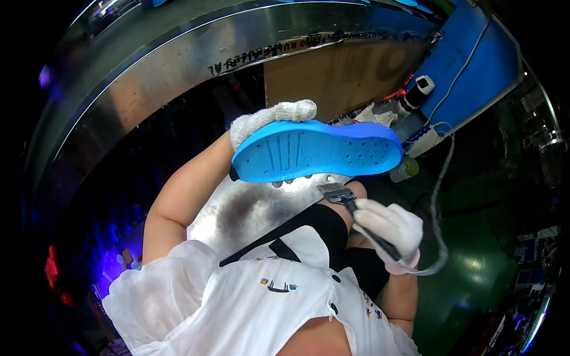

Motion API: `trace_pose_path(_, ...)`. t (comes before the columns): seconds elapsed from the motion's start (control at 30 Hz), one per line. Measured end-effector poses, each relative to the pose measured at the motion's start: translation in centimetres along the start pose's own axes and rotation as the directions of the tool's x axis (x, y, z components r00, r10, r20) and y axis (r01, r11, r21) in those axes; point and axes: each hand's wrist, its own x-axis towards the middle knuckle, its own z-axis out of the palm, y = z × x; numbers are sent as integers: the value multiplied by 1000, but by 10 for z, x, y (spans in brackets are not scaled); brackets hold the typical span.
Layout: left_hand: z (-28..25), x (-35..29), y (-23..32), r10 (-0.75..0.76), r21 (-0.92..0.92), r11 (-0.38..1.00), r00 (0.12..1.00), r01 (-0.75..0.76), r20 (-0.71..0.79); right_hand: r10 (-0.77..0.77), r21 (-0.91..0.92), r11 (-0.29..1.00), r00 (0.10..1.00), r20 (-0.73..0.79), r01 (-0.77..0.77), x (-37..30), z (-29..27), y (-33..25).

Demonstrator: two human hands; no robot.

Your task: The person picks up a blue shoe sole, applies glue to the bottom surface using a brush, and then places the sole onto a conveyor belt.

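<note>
A bright blue shoe sole (pixel 285 151) lies across the middle of view, its grooved and dimpled face toward me. My left hand (pixel 273 118), in a white knit glove, is closed over its far edge near the left end; part of its fingers is hidden by the sole. Just below the sole's near edge is the head of a dark-handled brush (pixel 341 196), apart from the sole. My right hand (pixel 392 228), in a white glove, is wrapped round the handle. From the handle's end a clear tube (pixel 438 231) loops up to the right.
A shiny metal plate (pixel 237 207) lies below the sole, over my lap. Beyond stand a curved metal rim (pixel 154 77), a cardboard sheet (pixel 332 77) and a blue panel (pixel 475 71). A black-and-white device (pixel 418 92) and a pale container (pixel 407 171) stand at the right.
</note>
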Motion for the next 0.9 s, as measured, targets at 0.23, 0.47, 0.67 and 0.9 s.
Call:
trace_pose_path(0.23, 21, 7, -3, -110, 90, 987, 974, 130, -197, -46, 8, 999, 997, -66, 47, 6, 1, 7)
trace_pose_path(0.47, 22, 37, -29, 114, -252, 965, 984, -77, 134, -60, 171, 982, 994, -93, 75, 22, 25, 7)
trace_pose_path(0.67, 79, 44, -71, 339, -485, 802, 935, -348, -110, 255, 142, 966, 874, -413, -215, 26, 61, 25)
trace_pose_path(0.9, 83, 41, -90, 288, -473, 829, 953, -300, -100, -42, -280, 954, 875, -483, -109, 43, 55, 43)
